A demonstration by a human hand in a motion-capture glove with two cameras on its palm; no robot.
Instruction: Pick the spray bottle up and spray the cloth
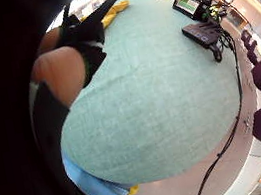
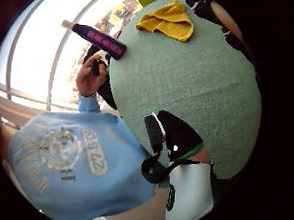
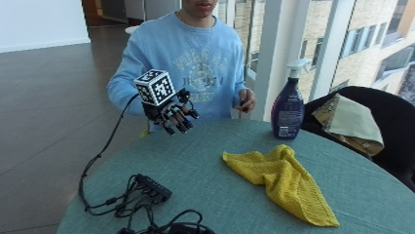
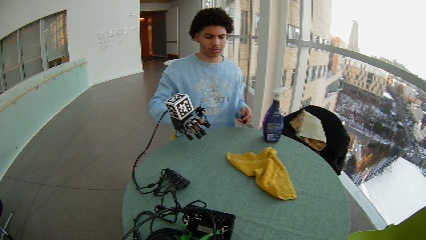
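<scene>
A dark blue spray bottle (image 3: 288, 108) with a white trigger head stands upright on the round green table (image 3: 214, 195), at its far edge by the window. A crumpled yellow cloth (image 3: 282, 179) lies on the table in front of the bottle, nearer the camera. My gloved right hand (image 3: 174, 113) hovers above the far left edge of the table, fingers loosely curled and holding nothing, well left of the bottle. In the thumb side palm view the bottle (image 2: 98, 40) and the cloth (image 2: 167, 21) both show far from the palm. The bare left hand (image 3: 246, 101) hangs near the bottle.
A black power strip (image 3: 152, 187) and tangled cables lie on the table's near left part. A dark chair with a beige cloth (image 3: 353, 122) draped on it stands right of the table. More black equipment (image 4: 208, 223) sits at the table's near edge.
</scene>
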